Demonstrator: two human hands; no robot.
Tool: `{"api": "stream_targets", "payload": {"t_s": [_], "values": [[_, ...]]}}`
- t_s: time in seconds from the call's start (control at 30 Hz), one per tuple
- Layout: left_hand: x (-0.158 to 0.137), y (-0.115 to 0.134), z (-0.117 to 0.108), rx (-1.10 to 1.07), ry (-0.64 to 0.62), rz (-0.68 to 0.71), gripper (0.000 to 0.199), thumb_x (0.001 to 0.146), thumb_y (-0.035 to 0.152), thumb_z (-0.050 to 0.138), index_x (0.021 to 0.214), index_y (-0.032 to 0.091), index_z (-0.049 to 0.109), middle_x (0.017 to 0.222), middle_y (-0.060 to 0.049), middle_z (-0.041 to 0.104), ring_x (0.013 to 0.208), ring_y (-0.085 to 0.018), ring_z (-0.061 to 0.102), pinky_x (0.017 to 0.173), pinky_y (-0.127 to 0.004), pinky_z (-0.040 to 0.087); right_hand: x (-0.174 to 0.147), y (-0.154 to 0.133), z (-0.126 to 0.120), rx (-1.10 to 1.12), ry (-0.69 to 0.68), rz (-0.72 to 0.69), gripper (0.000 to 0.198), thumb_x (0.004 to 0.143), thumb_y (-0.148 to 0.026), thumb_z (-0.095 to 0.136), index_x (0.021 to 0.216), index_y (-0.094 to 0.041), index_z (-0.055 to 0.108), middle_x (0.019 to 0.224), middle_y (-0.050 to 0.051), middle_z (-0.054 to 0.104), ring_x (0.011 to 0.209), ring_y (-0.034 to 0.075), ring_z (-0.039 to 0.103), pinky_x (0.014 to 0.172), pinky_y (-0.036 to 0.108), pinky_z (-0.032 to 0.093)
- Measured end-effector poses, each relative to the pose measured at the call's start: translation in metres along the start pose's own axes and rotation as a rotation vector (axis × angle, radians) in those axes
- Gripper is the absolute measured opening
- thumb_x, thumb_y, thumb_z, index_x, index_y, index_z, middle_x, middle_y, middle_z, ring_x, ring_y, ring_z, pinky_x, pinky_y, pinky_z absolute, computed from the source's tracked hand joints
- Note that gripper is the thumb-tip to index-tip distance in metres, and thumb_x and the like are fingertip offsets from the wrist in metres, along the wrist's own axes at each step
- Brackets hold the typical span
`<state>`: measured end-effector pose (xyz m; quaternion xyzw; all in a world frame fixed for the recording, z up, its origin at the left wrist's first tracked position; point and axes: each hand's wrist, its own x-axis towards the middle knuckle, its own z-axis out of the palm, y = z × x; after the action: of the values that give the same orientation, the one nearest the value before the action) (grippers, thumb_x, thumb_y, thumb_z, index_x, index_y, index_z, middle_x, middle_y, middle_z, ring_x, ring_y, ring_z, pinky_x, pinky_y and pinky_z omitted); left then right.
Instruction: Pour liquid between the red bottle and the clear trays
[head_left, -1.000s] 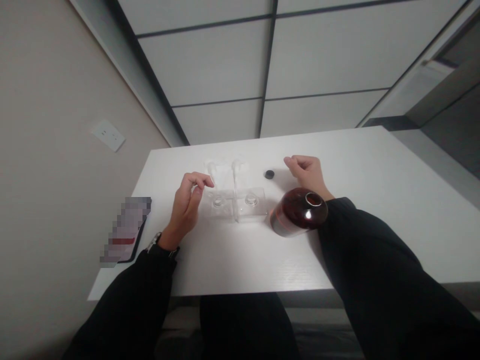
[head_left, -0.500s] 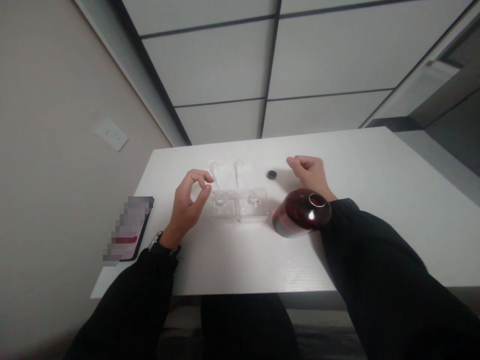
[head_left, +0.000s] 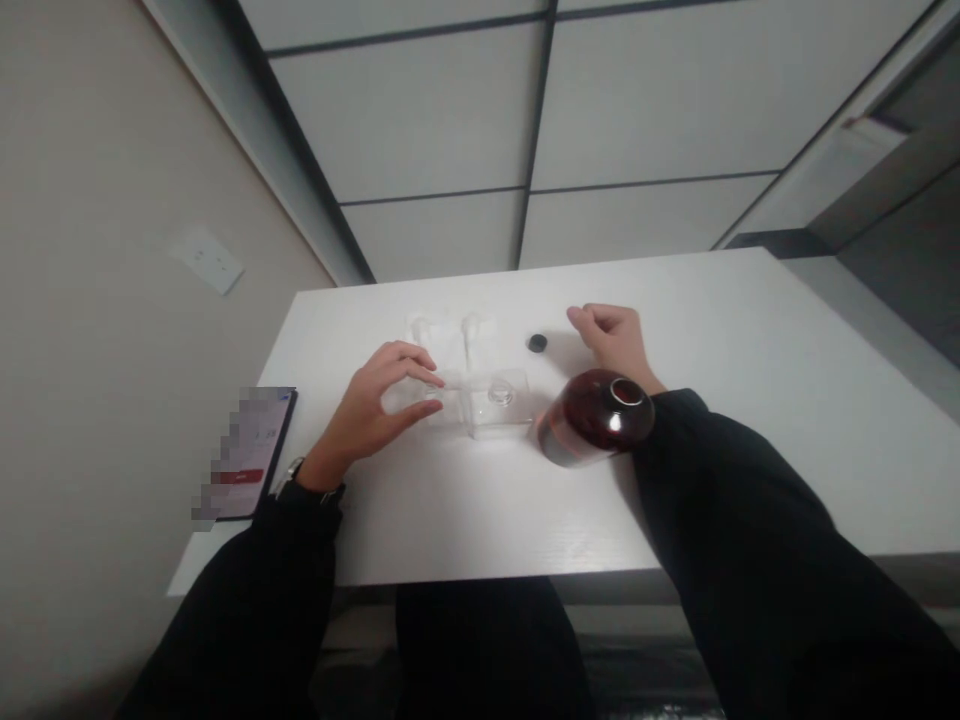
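My left hand [head_left: 375,405] is at the left clear bottle [head_left: 450,408], thumb and fingers apart and partly covering it; I cannot tell whether they touch it. Close beside that one stands the right clear bottle [head_left: 501,412], boxy, with a round open neck on top. Behind the pair lie two whitish pump tops, a left pump top [head_left: 422,330] and a right pump top [head_left: 470,328]. My right hand [head_left: 616,338] rests on the table in a loose fist, nothing visible in it. Nearest to that wrist is a large dark red-brown bottle [head_left: 592,420] with its mouth uncovered.
A small black cap [head_left: 537,343] lies on the white table [head_left: 465,530], left of my right hand. Toward the left edge sits a phone [head_left: 259,440] with its screen lit. A wall with a socket [head_left: 211,262] borders the left side; pale panels [head_left: 420,120] rise behind.
My left hand has moved right, over the left clear bottle, and its thumb and fingers have spread wider. My right hand keeps its pose. The whole view has shifted slightly.
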<state>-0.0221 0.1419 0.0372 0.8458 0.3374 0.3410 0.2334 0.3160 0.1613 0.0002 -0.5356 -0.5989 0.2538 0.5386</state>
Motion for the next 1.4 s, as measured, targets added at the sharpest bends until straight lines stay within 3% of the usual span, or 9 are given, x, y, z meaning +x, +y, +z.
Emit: {"api": "stream_targets", "payload": {"t_s": [0.17, 0.37, 0.53, 0.67, 0.77, 0.87, 0.97, 1.13, 1.4], "values": [[-0.003, -0.005, -0.01, -0.17, 0.041, 0.02, 0.035, 0.085, 0.062, 0.082, 0.087, 0.028, 0.075, 0.108, -0.006, 0.069, 0.108, -0.026, 0.065, 0.105, -0.048, 0.054, 0.0, -0.001, 0.001, 0.021, 0.008, 0.006, 0.068, 0.088, -0.067, 0.069, 0.055, -0.025, 0.026, 0.058, -0.006, 0.022, 0.059, 0.012, 0.022, 0.057, 0.033, 0.019], [-0.003, 0.015, -0.005, -0.272, -0.279, 0.058, 0.04, 0.075, 0.07, 0.086, 0.079, 0.03, 0.08, 0.137, -0.01, 0.061, 0.143, -0.036, 0.049, 0.128, -0.063, 0.036, 0.002, 0.002, -0.001, 0.021, -0.019, -0.027, 0.066, 0.091, -0.059, 0.07, 0.054, -0.025, 0.026, 0.056, -0.006, 0.023, 0.057, 0.012, 0.021, 0.057, 0.033, 0.02], [-0.002, 0.035, 0.012, -0.142, -0.35, 0.159, 0.032, 0.069, 0.059, 0.095, 0.08, 0.032, 0.082, 0.146, -0.007, 0.058, 0.156, -0.041, 0.031, 0.132, -0.07, 0.023, 0.003, 0.004, -0.001, 0.0, -0.01, -0.031, 0.064, 0.093, -0.053, 0.069, 0.054, -0.025, 0.027, 0.057, -0.005, 0.023, 0.058, 0.012, 0.022, 0.057, 0.033, 0.022], [-0.004, 0.035, 0.018, -0.118, -0.296, 0.181, 0.051, 0.065, 0.073, 0.09, 0.095, 0.034, 0.081, 0.149, -0.008, 0.057, 0.154, -0.042, 0.034, 0.132, -0.068, 0.022, 0.003, 0.006, -0.001, -0.019, -0.025, -0.044, 0.066, 0.092, -0.06, 0.069, 0.055, -0.025, 0.027, 0.056, -0.005, 0.024, 0.057, 0.012, 0.023, 0.057, 0.032, 0.022], [-0.005, 0.025, 0.016, -0.16, -0.05, 0.092, 0.078, 0.069, 0.098, 0.064, 0.111, 0.032, 0.075, 0.147, -0.009, 0.058, 0.147, -0.039, 0.043, 0.13, -0.062, 0.03, 0.004, 0.007, -0.002, -0.022, -0.028, -0.048, 0.067, 0.091, -0.062, 0.069, 0.054, -0.025, 0.027, 0.055, -0.006, 0.024, 0.057, 0.012, 0.022, 0.056, 0.032, 0.021], [-0.004, 0.012, 0.015, -0.139, 0.325, 0.0, 0.067, 0.092, 0.089, 0.042, 0.114, 0.031, 0.068, 0.132, -0.008, 0.064, 0.136, -0.032, 0.055, 0.123, -0.053, 0.042, 0.004, 0.007, -0.002, -0.018, -0.026, -0.045, 0.064, 0.091, -0.057, 0.07, 0.053, -0.025, 0.029, 0.055, -0.006, 0.024, 0.057, 0.012, 0.022, 0.055, 0.032, 0.02], [-0.002, -0.002, 0.016, -0.032, 0.497, -0.106, 0.039, 0.101, 0.062, 0.054, 0.119, 0.028, 0.064, 0.124, -0.007, 0.066, 0.125, -0.027, 0.062, 0.115, -0.048, 0.049, 0.003, 0.007, -0.001, -0.015, -0.016, -0.038, 0.062, 0.091, -0.054, 0.069, 0.053, -0.025, 0.03, 0.055, -0.006, 0.024, 0.056, 0.012, 0.022, 0.056, 0.033, 0.018], [-0.002, -0.036, 0.018, 0.174, 0.401, -0.265, 0.028, 0.096, 0.032, 0.057, 0.121, 0.023, 0.067, 0.125, -0.01, 0.067, 0.117, -0.027, 0.065, 0.109, -0.049, 0.053, 0.001, 0.005, 0.0, 0.01, 0.004, -0.026, 0.061, 0.09, -0.052, 0.069, 0.055, -0.026, 0.026, 0.057, -0.007, 0.021, 0.057, 0.012, 0.02, 0.056, 0.033, 0.017], [-0.007, -0.068, 0.021, 0.477, 0.146, -0.322, 0.032, 0.094, 0.036, 0.066, 0.121, 0.026, 0.079, 0.146, -0.012, 0.061, 0.125, -0.036, 0.06, 0.116, -0.059, 0.048, 0.0, 0.003, 0.001, 0.011, -0.006, -0.021, 0.062, 0.091, -0.056, 0.068, 0.056, -0.026, 0.027, 0.058, -0.006, 0.021, 0.058, 0.012, 0.021, 0.057, 0.033, 0.019]]}}
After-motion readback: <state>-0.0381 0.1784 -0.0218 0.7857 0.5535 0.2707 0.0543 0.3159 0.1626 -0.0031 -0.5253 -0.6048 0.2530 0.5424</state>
